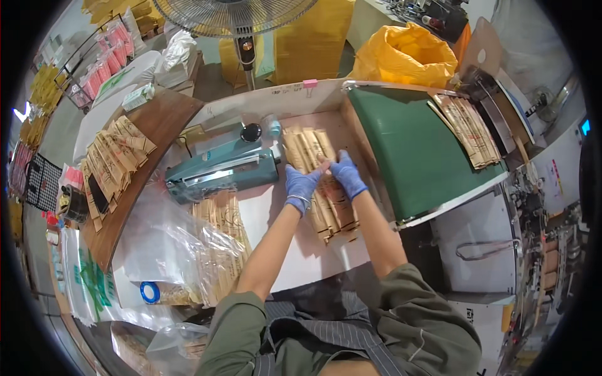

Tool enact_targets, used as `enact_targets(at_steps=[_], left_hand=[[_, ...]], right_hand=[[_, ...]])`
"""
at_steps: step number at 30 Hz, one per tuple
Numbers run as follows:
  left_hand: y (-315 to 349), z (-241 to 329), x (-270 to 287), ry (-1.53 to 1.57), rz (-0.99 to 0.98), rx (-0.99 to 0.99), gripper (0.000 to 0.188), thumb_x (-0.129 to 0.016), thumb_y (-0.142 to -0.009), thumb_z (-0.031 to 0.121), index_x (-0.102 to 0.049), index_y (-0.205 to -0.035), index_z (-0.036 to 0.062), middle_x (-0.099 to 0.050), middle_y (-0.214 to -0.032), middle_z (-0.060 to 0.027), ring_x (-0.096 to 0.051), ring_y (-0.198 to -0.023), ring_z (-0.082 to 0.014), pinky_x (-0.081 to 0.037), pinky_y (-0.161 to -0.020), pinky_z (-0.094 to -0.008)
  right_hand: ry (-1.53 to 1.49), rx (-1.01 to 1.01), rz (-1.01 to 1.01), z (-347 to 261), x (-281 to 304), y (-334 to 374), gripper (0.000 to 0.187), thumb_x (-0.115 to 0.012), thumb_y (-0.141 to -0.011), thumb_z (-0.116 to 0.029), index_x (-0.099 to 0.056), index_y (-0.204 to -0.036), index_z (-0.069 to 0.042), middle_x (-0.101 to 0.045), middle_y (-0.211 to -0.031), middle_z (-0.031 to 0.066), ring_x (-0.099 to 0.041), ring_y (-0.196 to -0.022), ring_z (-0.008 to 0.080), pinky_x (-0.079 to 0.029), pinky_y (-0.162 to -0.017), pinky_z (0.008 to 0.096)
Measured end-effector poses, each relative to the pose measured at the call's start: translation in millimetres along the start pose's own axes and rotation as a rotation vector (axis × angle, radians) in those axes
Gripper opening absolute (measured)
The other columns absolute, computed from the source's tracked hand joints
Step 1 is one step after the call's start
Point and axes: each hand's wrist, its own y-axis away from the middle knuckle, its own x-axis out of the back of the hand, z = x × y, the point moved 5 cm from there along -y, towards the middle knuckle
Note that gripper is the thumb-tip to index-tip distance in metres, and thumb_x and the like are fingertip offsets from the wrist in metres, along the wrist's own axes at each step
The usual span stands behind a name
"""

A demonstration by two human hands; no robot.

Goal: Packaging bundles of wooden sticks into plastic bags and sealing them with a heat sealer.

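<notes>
A bundle of long, slim brown paper packets (327, 203) with dark print lies in front of me on the pale work surface, side by side in a thick stack. My left hand (302, 185), in a blue glove with bare fingertips, grips the bundle's left side. On its right side, my right hand (347, 175), gloved alike, closes around the upper middle. The thumbs come close together over the packets. What the packets contain is hidden. Left of the bundle stands a teal bag sealer (229, 172) with a long metal bar.
Clear plastic bags (182, 238) and more packets (219, 216) lie at the near left, beside a tape roll (149, 292). Loose packets rest on a brown board (179, 106) and a green surface (395, 144). A fan (235, 12) and yellow sack (407, 59) stand beyond.
</notes>
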Motion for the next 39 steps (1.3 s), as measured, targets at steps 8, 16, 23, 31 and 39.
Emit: enact_targets(at_steps=[8, 16, 23, 31, 39], left_hand=[[74, 7, 37, 0.471, -0.441, -0.219, 0.064, -0.078, -0.061, 0.009, -0.047, -0.117, 0.0051, -0.058, -0.107, -0.0084, -0.057, -0.098, -0.0188, -0.049, -0.081, -0.0307], [170, 91, 79, 0.668, -0.743, -0.472, 0.13, -0.088, -0.045, 0.024, 0.001, -0.14, 0.0139, -0.026, -0.137, -0.0122, -0.031, -0.124, -0.0222, -0.028, -0.103, -0.0369], [172, 64, 93, 0.039, -0.642, -0.661, 0.101, -0.084, -0.051, 0.03, -0.029, -0.132, 0.0047, -0.044, -0.125, -0.0109, -0.047, -0.112, -0.0201, -0.038, -0.095, -0.032], [232, -38, 113, 0.829, -0.537, 0.361, 0.055, -0.062, -0.076, 0.04, -0.05, -0.113, 0.0019, -0.057, -0.104, -0.009, -0.056, -0.094, -0.0189, -0.045, -0.086, -0.0305], [229, -23, 259, -0.49, 0.622, -0.553, 0.016, -0.061, -0.075, 0.017, -0.056, -0.083, 0.0036, -0.054, -0.095, -0.0125, -0.052, -0.088, -0.0287, -0.042, -0.077, -0.0382]], right_hand=[[-0.971, 0.058, -0.582, -13, -19, 119, 0.053, -0.068, -0.073, -0.022, -0.046, -0.117, -0.002, -0.059, -0.1, 0.0086, -0.059, -0.088, 0.018, -0.05, -0.077, 0.0295], [-0.692, 0.911, -0.341, -85, 24, 217, 0.111, -0.087, -0.047, -0.027, -0.022, -0.135, -0.007, -0.033, -0.134, 0.0137, -0.033, -0.124, 0.0248, -0.036, -0.097, 0.0403], [-0.398, 1.165, -0.453, -123, 28, 247, 0.075, -0.084, -0.052, -0.028, -0.051, -0.115, -0.006, -0.036, -0.129, 0.0204, -0.047, -0.111, 0.0263, -0.039, -0.092, 0.0344], [-0.527, 0.174, -1.051, -77, -60, 237, 0.045, -0.071, -0.058, -0.017, -0.06, -0.098, 0.002, -0.061, -0.089, 0.0075, -0.059, -0.082, 0.0156, -0.047, -0.078, 0.0278], [-0.56, 0.128, -1.13, -51, -108, 250, 0.029, -0.061, -0.065, -0.023, -0.063, -0.081, 0.002, -0.061, -0.072, 0.0052, -0.056, -0.064, 0.0112, -0.047, -0.064, 0.0237]])
